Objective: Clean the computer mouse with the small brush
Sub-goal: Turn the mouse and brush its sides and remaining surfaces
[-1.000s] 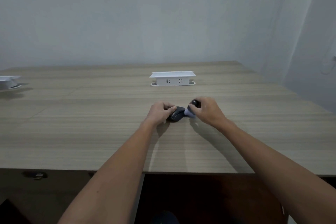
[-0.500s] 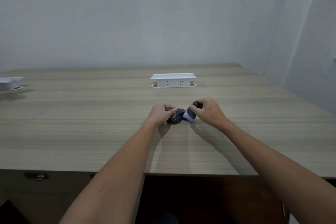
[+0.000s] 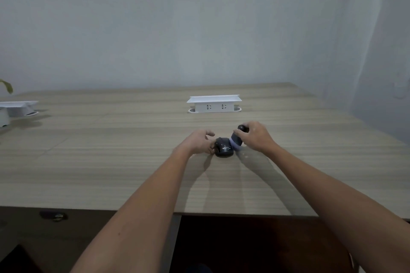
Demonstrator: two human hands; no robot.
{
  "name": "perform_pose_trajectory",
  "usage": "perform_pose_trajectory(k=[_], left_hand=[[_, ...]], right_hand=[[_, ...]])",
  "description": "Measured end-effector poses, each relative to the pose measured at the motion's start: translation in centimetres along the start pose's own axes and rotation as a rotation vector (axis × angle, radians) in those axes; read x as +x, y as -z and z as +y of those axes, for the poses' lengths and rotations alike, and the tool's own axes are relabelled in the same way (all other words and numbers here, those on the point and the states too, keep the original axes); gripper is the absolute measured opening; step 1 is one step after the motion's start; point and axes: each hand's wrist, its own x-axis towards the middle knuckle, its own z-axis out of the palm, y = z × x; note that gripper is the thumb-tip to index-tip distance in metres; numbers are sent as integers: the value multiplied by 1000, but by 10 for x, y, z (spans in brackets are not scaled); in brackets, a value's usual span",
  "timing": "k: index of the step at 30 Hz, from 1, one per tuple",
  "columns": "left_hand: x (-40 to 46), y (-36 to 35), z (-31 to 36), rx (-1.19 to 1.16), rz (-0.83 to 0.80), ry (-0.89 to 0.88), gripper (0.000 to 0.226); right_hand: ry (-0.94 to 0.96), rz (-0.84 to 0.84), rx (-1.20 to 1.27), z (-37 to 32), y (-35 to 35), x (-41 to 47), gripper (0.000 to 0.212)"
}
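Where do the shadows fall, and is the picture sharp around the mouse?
Head view: soft shadows of both forearms fall on the pale wooden table, toward the camera; the small black computer mouse and dark-handled brush look slightly soft, print unreadable; wide-angle bending at the edges.

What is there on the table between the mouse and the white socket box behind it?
Nothing: the head view shows bare table between mouse and socket box.

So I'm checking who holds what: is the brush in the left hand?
No, the right hand grips the brush against the mouse, while the left hand steadies the mouse's other side.
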Motion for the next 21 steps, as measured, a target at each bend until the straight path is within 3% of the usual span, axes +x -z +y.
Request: perform_pose_trajectory(k=[6, 12, 15, 17, 21], left_hand=[[8, 25, 0, 395, -30, -61, 68], [30, 27, 9, 557, -256, -129, 95], [38, 26, 9, 579, -313, -163, 95], [38, 24, 8, 555, -332, -184, 83], [38, 19, 6, 532, -335, -212, 84]], right_hand=[[-3, 120, 115, -8, 10, -2, 33], [60, 44, 36, 0, 14, -7, 33], [102, 113, 71, -5, 17, -4, 33], [130, 58, 130, -10, 16, -5, 38], [169, 45, -7, -7, 12, -5, 30]])
